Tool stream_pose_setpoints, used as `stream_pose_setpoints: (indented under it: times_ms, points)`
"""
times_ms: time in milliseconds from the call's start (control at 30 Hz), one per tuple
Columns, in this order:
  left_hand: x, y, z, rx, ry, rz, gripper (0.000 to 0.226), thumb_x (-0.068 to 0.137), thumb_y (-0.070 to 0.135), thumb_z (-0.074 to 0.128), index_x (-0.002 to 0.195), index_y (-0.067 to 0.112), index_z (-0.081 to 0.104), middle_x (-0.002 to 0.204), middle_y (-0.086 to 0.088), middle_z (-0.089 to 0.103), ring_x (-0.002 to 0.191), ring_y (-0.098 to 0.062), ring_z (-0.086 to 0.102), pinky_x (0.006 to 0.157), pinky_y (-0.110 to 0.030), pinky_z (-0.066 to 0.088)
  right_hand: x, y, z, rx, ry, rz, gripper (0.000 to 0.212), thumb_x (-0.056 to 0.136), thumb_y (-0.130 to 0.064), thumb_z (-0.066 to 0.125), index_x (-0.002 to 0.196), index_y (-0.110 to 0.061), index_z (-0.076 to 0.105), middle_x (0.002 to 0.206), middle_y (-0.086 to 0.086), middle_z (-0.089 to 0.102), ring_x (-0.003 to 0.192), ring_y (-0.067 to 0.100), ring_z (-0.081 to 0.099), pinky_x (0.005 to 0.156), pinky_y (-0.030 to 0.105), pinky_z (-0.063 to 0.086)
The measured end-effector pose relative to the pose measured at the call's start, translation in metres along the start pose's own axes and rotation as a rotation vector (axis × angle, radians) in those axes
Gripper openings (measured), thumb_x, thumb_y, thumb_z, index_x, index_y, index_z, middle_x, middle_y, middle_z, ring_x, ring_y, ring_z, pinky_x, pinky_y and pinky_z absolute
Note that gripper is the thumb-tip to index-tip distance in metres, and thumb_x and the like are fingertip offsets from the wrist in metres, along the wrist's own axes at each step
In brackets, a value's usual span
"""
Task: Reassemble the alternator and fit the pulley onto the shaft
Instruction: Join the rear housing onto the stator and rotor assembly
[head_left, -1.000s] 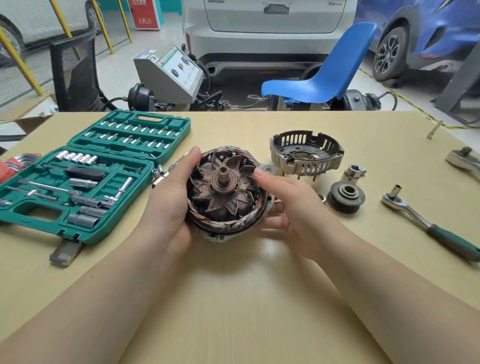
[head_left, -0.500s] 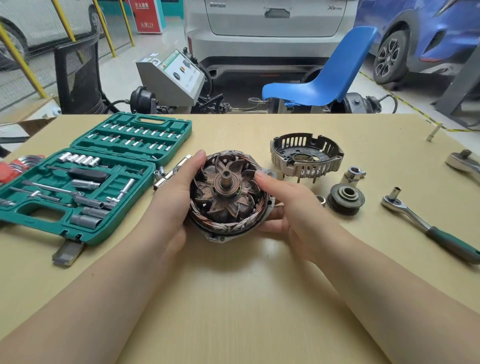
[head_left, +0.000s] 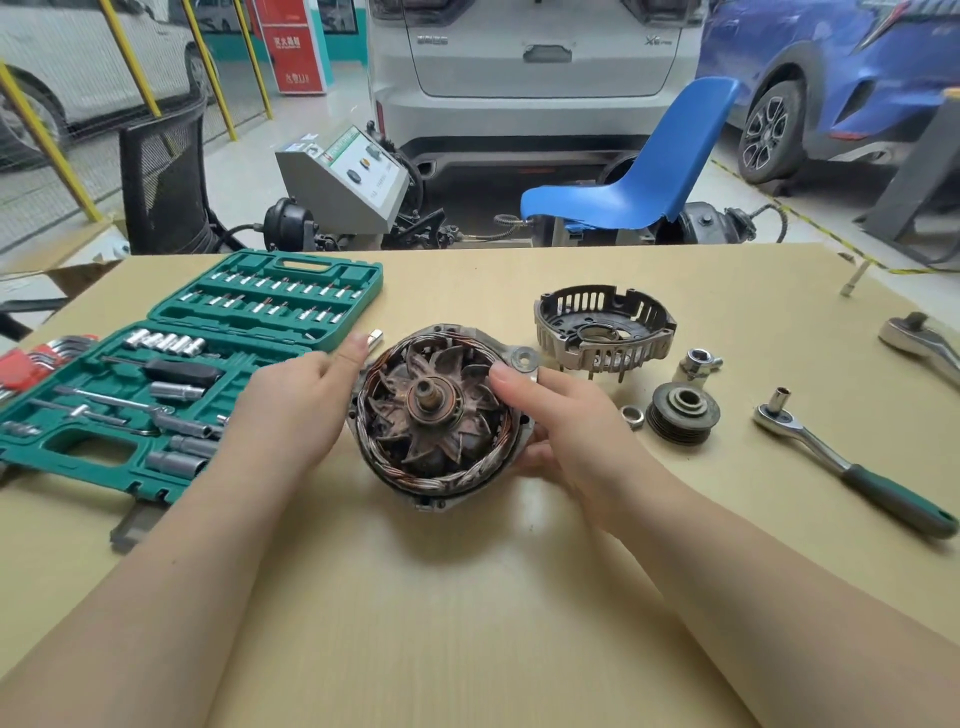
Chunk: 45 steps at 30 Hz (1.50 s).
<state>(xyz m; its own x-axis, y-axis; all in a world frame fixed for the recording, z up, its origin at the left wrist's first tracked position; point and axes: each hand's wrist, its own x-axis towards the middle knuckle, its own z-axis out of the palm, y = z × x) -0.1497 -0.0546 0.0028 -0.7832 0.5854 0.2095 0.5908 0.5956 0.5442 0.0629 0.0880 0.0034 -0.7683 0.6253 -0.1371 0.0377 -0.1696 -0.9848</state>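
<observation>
The surface (head_left: 467, 597) is pale tan with a faint ribbed grain, and on it the alternator (head_left: 436, 415) shows rusty brown fan blades ringed by coppery wire in a dull grey shell. Left of the alternator lies a green tool case (head_left: 156, 384) with silvery sockets; right of it are a grey slotted cover (head_left: 605, 327), a dark grey pulley (head_left: 684, 413) and a silver ratchet (head_left: 852, 467) with a dark green handle.

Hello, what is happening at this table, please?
A person is reassembling an alternator. The right hand holds the open alternator body, rotor and shaft facing up, while the left hand rests beside it, fingers straight. The end cover, the pulley and a ratchet lie on the table, not yet fitted.
</observation>
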Motion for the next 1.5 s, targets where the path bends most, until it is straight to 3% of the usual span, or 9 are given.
stream_pose_setpoints:
  times_ms: [167, 267, 333, 433, 600, 800, 900, 1167, 1500]
  points:
    - [-0.002, 0.000, 0.023, -0.599, 0.049, 0.106, 0.042, 0.112, 0.046, 0.052, 0.085, 0.018, 0.069, 0.079, 0.001, 0.070, 0.079, -0.015, 0.061, 0.079, -0.037, 0.048, -0.001, -0.007, -0.009, -0.290, 0.005, 0.006, 0.064, 0.076, -0.077, 0.069, 0.114, -0.026, 0.075, 0.096, 0.001, 0.079, 0.087, 0.028, 0.075, 0.087, 0.056, 0.061]
    - [-0.001, 0.005, 0.030, -0.778, -0.020, 0.024, 0.035, 0.115, 0.033, 0.052, 0.087, 0.019, 0.068, 0.080, 0.004, 0.067, 0.079, -0.017, 0.060, 0.081, -0.040, 0.048, 0.000, -0.019, -0.027, -0.813, 0.255, -0.208, 0.082, 0.075, -0.095, 0.045, 0.104, -0.026, 0.077, 0.071, -0.013, 0.071, 0.066, 0.007, 0.065, 0.067, 0.038, 0.058]
    - [0.001, 0.005, 0.032, -0.761, -0.014, 0.051, 0.037, 0.115, 0.033, 0.051, 0.088, 0.016, 0.067, 0.081, 0.001, 0.066, 0.078, -0.017, 0.059, 0.080, -0.040, 0.048, 0.003, -0.025, -0.042, -0.894, 0.507, -0.432, 0.062, 0.084, -0.086, 0.045, 0.093, -0.033, 0.076, 0.067, -0.022, 0.065, 0.069, 0.002, 0.061, 0.061, 0.030, 0.046]
    - [0.002, 0.005, 0.032, -0.810, -0.029, 0.041, 0.036, 0.114, 0.032, 0.052, 0.085, 0.016, 0.068, 0.082, -0.002, 0.065, 0.079, -0.019, 0.059, 0.080, -0.041, 0.047, 0.016, -0.027, -0.063, -1.014, 0.703, -0.566, 0.039, 0.090, -0.063, 0.057, 0.108, -0.033, 0.074, 0.102, -0.012, 0.068, 0.105, 0.017, 0.057, 0.086, 0.039, 0.049]
    - [0.001, 0.005, 0.032, -0.868, -0.052, -0.012, 0.039, 0.113, 0.028, 0.055, 0.078, 0.030, 0.072, 0.079, 0.005, 0.068, 0.076, -0.016, 0.060, 0.081, -0.040, 0.048, 0.034, -0.015, -0.084, -1.253, 0.530, -0.271, 0.038, 0.089, -0.063, 0.063, 0.115, -0.038, 0.074, 0.141, -0.007, 0.054, 0.139, 0.025, 0.031, 0.113, 0.051, 0.028]
    - [0.002, 0.002, 0.031, -0.825, -0.008, -0.065, 0.034, 0.109, 0.037, 0.055, 0.082, 0.030, 0.074, 0.076, 0.010, 0.070, 0.074, -0.010, 0.062, 0.081, -0.039, 0.049, 0.040, -0.015, -0.089, -0.838, 0.421, -0.410, 0.006, 0.089, -0.029, 0.078, 0.089, -0.024, 0.079, 0.144, -0.001, 0.053, 0.138, 0.023, 0.036, 0.114, 0.036, 0.033]
    - [0.005, -0.002, 0.031, -0.781, 0.029, -0.090, 0.035, 0.109, 0.041, 0.053, 0.084, 0.028, 0.073, 0.072, 0.012, 0.069, 0.070, -0.006, 0.060, 0.081, -0.039, 0.048, 0.035, -0.024, -0.088, -0.506, 0.433, -0.417, 0.012, 0.094, -0.025, 0.074, 0.084, -0.031, 0.075, 0.143, -0.007, 0.052, 0.127, 0.010, 0.051, 0.107, 0.028, 0.043]
    - [0.005, -0.002, 0.032, -0.744, 0.068, -0.094, 0.038, 0.110, 0.042, 0.053, 0.087, 0.019, 0.072, 0.069, 0.016, 0.067, 0.063, 0.003, 0.057, 0.074, -0.034, 0.046, 0.025, -0.041, -0.086, 0.334, 0.227, -0.402, 0.036, 0.098, -0.034, 0.065, 0.119, -0.005, 0.071, 0.124, 0.021, 0.071, 0.116, 0.038, 0.069, 0.101, 0.059, 0.053]
    - [0.002, 0.004, 0.031, -0.762, 0.065, -0.062, 0.038, 0.111, 0.038, 0.053, 0.087, 0.014, 0.070, 0.072, 0.014, 0.069, 0.064, 0.005, 0.059, 0.074, -0.034, 0.047, 0.017, -0.039, -0.065, 0.651, -0.082, -0.106, 0.051, 0.102, -0.048, 0.051, 0.133, -0.011, 0.065, 0.135, 0.019, 0.066, 0.120, 0.050, 0.063, 0.086, 0.070, 0.053]
